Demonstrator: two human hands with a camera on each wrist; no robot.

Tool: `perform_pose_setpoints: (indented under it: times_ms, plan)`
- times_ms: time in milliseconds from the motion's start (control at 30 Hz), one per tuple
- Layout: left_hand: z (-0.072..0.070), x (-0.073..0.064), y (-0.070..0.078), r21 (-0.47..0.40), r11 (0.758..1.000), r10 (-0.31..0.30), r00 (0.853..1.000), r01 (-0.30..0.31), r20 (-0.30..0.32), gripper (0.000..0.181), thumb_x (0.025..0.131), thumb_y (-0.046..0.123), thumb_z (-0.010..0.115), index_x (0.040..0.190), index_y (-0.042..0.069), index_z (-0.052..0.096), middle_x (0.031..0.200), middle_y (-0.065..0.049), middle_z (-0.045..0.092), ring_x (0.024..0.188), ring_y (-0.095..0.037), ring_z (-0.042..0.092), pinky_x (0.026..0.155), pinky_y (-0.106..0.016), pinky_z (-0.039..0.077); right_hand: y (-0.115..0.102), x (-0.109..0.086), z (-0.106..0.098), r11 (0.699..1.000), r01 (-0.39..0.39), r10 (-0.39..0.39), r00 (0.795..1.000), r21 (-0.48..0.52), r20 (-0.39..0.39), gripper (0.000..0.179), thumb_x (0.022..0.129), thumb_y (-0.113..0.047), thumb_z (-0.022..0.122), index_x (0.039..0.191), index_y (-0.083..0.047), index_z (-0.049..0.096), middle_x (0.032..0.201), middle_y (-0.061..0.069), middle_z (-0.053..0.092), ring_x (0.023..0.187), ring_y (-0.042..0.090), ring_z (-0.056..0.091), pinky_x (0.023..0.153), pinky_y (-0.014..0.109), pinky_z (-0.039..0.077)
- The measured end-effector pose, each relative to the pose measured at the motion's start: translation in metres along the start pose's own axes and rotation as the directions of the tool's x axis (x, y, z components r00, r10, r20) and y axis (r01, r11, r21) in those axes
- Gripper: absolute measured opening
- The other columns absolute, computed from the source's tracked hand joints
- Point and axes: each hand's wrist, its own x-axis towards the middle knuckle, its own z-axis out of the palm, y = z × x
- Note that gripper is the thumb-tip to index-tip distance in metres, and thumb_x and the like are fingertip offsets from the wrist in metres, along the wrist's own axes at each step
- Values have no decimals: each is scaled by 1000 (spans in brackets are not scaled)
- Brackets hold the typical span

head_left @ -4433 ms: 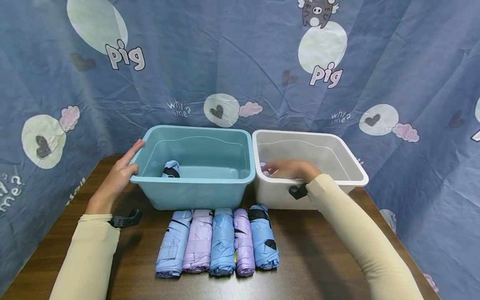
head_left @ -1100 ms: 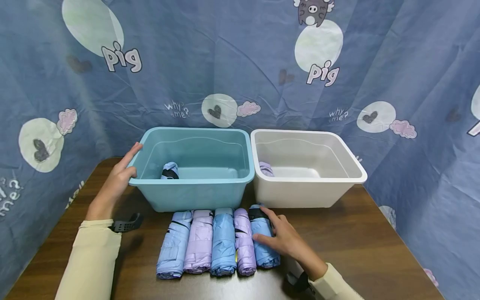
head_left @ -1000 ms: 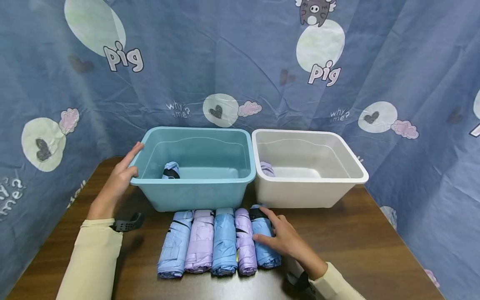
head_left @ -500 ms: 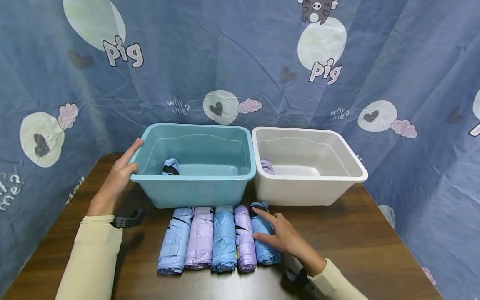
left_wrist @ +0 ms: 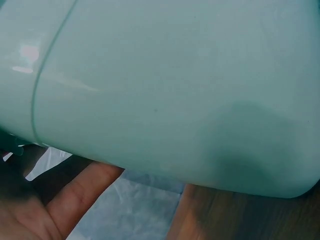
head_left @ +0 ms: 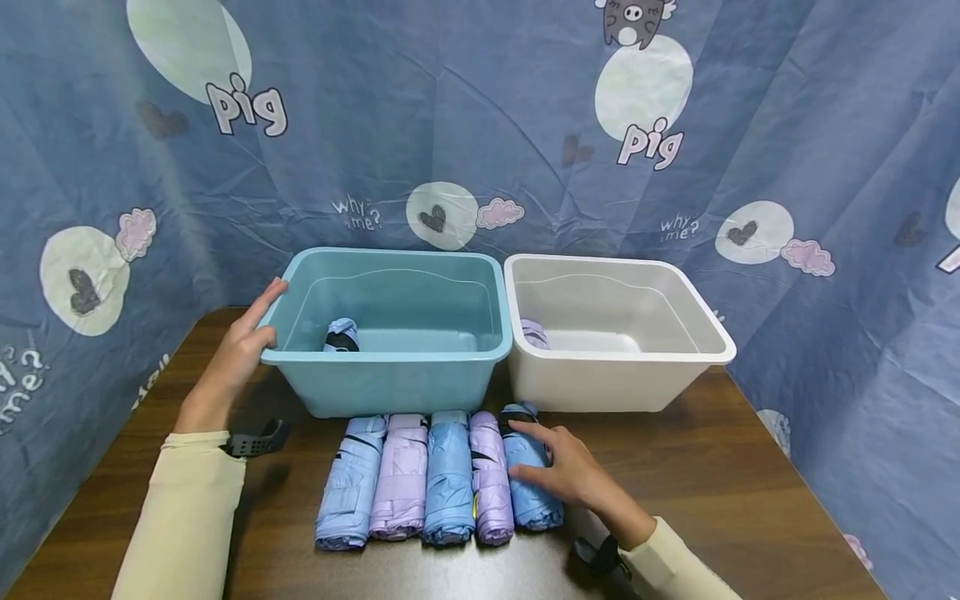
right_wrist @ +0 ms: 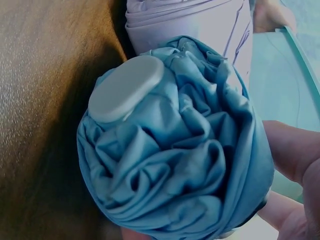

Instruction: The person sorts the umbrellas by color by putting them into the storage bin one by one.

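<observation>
My left hand (head_left: 231, 358) holds the left rim of the teal bin (head_left: 382, 383); in the left wrist view a finger (left_wrist: 87, 190) touches its edge. My right hand (head_left: 570, 467) grips the rightmost blue folded umbrella (head_left: 532, 500) from above, thumb on its left side. In the right wrist view that umbrella's gathered end with a pale oval button (right_wrist: 127, 90) faces the camera. Beside it in the row lie a purple umbrella (head_left: 491, 492), a blue one (head_left: 448, 483), a pale lilac one (head_left: 399, 483) and a light blue one (head_left: 348, 487).
A white bin (head_left: 600, 387) stands to the right of the teal one, with a lilac umbrella (head_left: 534, 334) inside. Inside the teal bin a blue umbrella (head_left: 342, 333) with a black band shows. Behind them hangs a blue printed cloth (head_left: 540, 100); below is a brown table (head_left: 720, 492).
My right hand has come out of the white bin, leaving the lilac umbrella inside, and moved down to the rightmost blue umbrella, which has shifted slightly right. My left hand stays on the teal bin.
</observation>
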Motion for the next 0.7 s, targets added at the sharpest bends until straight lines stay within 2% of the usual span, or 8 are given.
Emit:
perform_pose_setpoints:
  times_ms: [67,133,267,367,467,533,700]
  plan:
    - [0,0,0,-1,1000,-1,1000,1,0,79,79,-9,32,154,8,19,162,-9,5,146,-30,1,111,-49,4,1,1,-1,1000,-1,1,1000,11,0,60,78,-35,77,134,-24,59,94,4,55,82,18,45,66,33,38]
    - [0,0,1,1,1000,8,1000,-8,1,79,79,-9,32,154,8,19,162,-9,6,146,-29,2,111,-42,6,2,1,-2,1000,5,-5,1000,20,0,60,78,-35,78,134,-23,59,95,5,55,83,19,46,67,34,38]
    - [1,-2,0,1,1000,3,1000,-3,2,79,79,-9,32,155,9,19,162,-9,6,146,-28,2,109,-37,9,5,-1,-4,999,26,-27,1000,47,14,59,78,-33,78,133,-21,60,102,7,55,85,21,46,69,35,38]
    - [1,-3,0,-1,1000,-20,1000,20,9,79,80,-9,32,155,11,18,162,-7,4,146,-29,1,109,-50,6,7,-2,-6,997,28,-30,999,70,28,60,79,-33,77,135,-20,58,108,9,56,85,21,47,69,35,40]
    - [0,-2,1,1,1000,-22,1000,22,7,79,80,-9,32,155,11,18,162,-7,4,146,-29,0,110,-54,4,8,-4,-7,996,17,-20,999,91,34,61,80,-33,77,136,-21,57,110,8,57,84,20,48,67,34,41]
    - [0,-2,1,2,1000,-17,1000,17,4,79,80,-9,32,155,10,18,162,-9,4,146,-30,0,110,-56,3,8,-5,-9,995,9,-12,1000,100,29,61,79,-33,77,136,-22,57,108,8,56,82,19,48,65,33,40]
    - [0,-1,2,1,1000,-10,1000,10,5,79,79,-10,31,155,8,18,161,-10,4,146,-32,0,109,-59,2,6,-11,-14,994,-2,0,1000,108,16,61,79,-32,78,135,-24,58,90,5,47,75,18,43,60,30,36]
